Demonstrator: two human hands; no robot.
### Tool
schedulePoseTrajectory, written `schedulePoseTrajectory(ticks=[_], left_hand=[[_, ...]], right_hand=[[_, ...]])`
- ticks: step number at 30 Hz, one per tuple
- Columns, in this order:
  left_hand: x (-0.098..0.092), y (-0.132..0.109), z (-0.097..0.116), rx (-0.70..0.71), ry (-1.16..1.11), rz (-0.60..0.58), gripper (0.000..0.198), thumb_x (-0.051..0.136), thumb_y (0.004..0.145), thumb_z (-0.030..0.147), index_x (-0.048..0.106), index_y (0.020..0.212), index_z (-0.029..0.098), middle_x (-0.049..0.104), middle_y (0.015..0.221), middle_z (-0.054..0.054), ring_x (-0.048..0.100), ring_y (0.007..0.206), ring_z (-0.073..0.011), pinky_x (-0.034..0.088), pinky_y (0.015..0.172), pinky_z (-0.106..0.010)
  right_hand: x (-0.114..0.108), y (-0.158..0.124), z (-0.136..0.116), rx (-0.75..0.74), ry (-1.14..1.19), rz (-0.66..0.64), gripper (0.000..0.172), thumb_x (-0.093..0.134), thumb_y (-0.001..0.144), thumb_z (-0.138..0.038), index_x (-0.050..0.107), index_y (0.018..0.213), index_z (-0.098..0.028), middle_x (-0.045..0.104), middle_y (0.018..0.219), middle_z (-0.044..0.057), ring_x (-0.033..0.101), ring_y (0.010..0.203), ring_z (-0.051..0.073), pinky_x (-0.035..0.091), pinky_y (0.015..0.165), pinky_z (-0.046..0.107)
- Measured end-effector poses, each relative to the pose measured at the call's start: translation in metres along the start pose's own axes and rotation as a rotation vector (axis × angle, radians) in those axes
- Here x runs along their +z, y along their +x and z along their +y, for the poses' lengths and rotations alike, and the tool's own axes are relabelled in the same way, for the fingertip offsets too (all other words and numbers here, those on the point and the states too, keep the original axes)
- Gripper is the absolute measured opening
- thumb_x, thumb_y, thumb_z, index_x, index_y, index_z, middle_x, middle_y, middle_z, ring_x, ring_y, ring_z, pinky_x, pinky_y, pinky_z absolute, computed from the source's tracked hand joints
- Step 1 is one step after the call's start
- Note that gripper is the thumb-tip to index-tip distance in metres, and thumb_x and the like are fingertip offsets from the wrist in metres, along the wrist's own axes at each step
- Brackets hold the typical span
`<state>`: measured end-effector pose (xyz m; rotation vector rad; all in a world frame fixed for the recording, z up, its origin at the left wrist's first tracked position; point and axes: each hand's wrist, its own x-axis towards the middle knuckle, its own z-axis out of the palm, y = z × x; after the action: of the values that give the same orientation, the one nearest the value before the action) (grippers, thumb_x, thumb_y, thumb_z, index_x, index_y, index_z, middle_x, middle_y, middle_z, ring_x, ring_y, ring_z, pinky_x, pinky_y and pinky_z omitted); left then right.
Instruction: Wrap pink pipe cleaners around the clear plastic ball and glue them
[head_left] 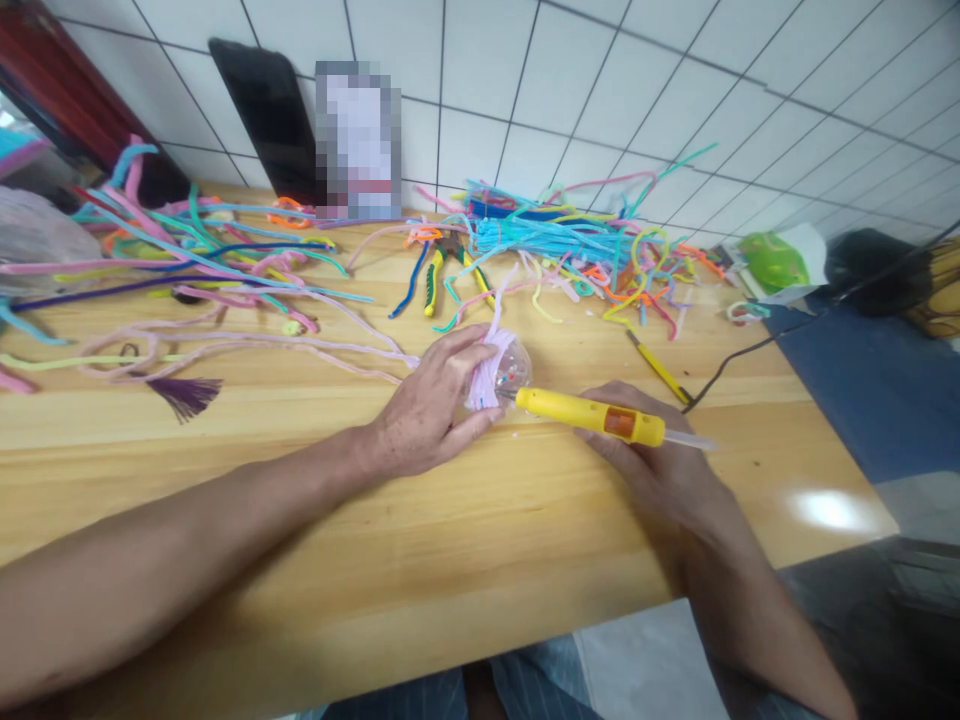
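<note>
Table (pixel 375 580) of pale wood fills most of my head view. In its middle I see a clear ball (pixel 519 358), wrapped on the left side with lilac yarn (pixel 486 386). The left hand (pixel 424 410) has its grip closed on this ball, fingers over the top and thumb below. I cannot tell if the ball touches the table. The right hand (pixel 656 475) has its grip closed around a yellow gun (pixel 562 411), which points to the left; a pale stick (pixel 688 439) comes out from its rear end. The tip of the gun is at the yarn, but whether they touch I cannot tell.

Pale strands (pixel 330 346) run from the left hand toward a purple tassel (pixel 186 396). Behind it I see a loose pile of coloured stems (pixel 289 246). Pliers (pixel 433 282) with yellow and dark handles lie beyond the ball, near a blue bundle (pixel 555 242). A black phone (pixel 259 115) leans against the tiled wall (pixel 480 60). A slim yellow tool (pixel 658 367) lies beyond the right hand, its end near a dark cable (pixel 739 358).
</note>
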<state>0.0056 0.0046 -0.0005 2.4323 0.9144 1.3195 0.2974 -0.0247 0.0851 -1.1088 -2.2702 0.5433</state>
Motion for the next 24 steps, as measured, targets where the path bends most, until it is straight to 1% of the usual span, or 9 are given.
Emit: schedulePoseTrajectory(ticks=[8,18,24], left_hand=[[0.0002,-0.0005,-0.0015,0.009,-0.002,0.002,0.061,0.064,0.106,0.038,0.036,0.158,0.020,0.050,0.158,-0.024,0.048,0.155,-0.0380,0.048,0.124,-0.064],[0.0001,-0.0002,-0.0004,0.001,-0.004,0.004,0.063,0.065,0.106,0.038,0.036,0.159,0.022,0.050,0.159,-0.023,0.048,0.155,-0.0371,0.048,0.125,-0.064],[0.0010,-0.0007,-0.0013,0.009,-0.015,0.015,0.063,0.067,0.105,0.036,0.037,0.159,0.021,0.051,0.159,-0.023,0.048,0.156,-0.0362,0.047,0.126,-0.062]], right_hand=[[0.0006,0.0003,-0.0001,0.006,-0.002,0.003,0.016,0.068,0.101,-0.020,0.067,0.116,-0.027,0.079,0.102,0.005,0.076,0.086,0.022,0.061,0.077,0.035],[0.0006,-0.0003,-0.0006,0.031,-0.011,0.004,0.017,0.068,0.102,-0.023,0.067,0.118,-0.028,0.079,0.104,0.004,0.076,0.087,0.023,0.061,0.078,0.037],[-0.0003,-0.0013,-0.0015,0.084,-0.010,-0.022,0.014,0.067,0.102,-0.025,0.069,0.115,-0.028,0.079,0.103,0.005,0.075,0.087,0.024,0.062,0.079,0.039]])
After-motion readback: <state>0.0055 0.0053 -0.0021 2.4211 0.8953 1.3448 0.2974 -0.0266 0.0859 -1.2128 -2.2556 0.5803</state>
